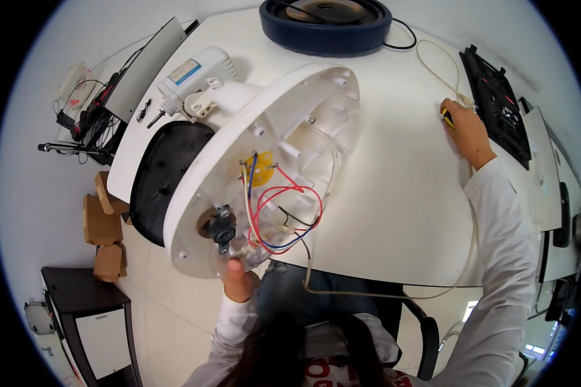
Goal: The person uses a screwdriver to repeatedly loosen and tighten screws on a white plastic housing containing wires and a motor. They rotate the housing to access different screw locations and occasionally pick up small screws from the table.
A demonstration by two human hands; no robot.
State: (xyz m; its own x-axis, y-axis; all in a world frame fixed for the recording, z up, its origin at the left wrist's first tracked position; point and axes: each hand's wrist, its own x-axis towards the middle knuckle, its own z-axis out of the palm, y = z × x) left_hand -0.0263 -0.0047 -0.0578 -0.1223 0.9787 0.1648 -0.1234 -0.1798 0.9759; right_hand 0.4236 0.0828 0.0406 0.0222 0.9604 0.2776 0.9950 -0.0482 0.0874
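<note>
A large white plastic fan base [197, 168] is tilted up on the table, its hollow inside facing me. Red, blue, white and black wires loop inside it, some running to a yellow round plate [259, 169]. Lower in the shell sits a dark knob-like part [221, 229]. My left hand [240, 282] grips the near rim, thumb on the edge and the other fingers mostly hidden. Far to the right, my right hand [466, 134] is closed round a small yellow-and-black tool [447, 118], beside the black tool case [497, 106]; the tool's tip is hidden.
A white motor housing [197, 72] joins the base's far side. Left of it lies a black oval cover [171, 184]. A dark blue round base [326, 29] stands at the back. A pale power cord [381, 295] hangs past the white table's [400, 213] front edge.
</note>
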